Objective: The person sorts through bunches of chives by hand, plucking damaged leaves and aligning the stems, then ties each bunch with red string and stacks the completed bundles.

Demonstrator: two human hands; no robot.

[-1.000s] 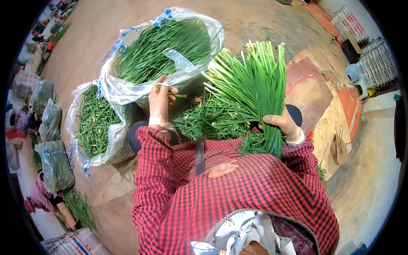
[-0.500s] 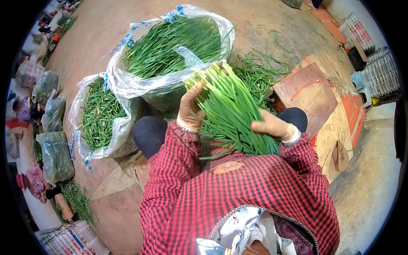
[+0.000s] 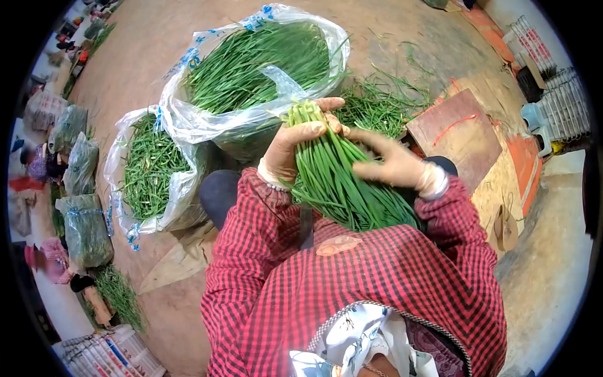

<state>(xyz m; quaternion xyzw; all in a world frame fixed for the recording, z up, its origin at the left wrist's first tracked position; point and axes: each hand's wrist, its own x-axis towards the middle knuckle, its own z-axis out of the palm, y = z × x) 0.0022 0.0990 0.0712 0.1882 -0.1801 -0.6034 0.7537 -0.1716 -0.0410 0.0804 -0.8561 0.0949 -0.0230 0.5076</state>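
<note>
The smaller bag [image 3: 182, 204] sat at nine o'clock from the green bundle [image 3: 352, 188]; the left hand [image 3: 287, 146] clamped its pale end at ten; the right hand [image 3: 397, 164], blurred, spread its fingers beside it at two.

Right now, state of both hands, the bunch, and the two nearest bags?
Bunch of greens: gripped near its pale ends
Left hand: closed on the bunch
Right hand: open, over the bunch, blurred; contact unclear
Large bag: open, full of long greens
Small bag: open, holding loose greens
</note>
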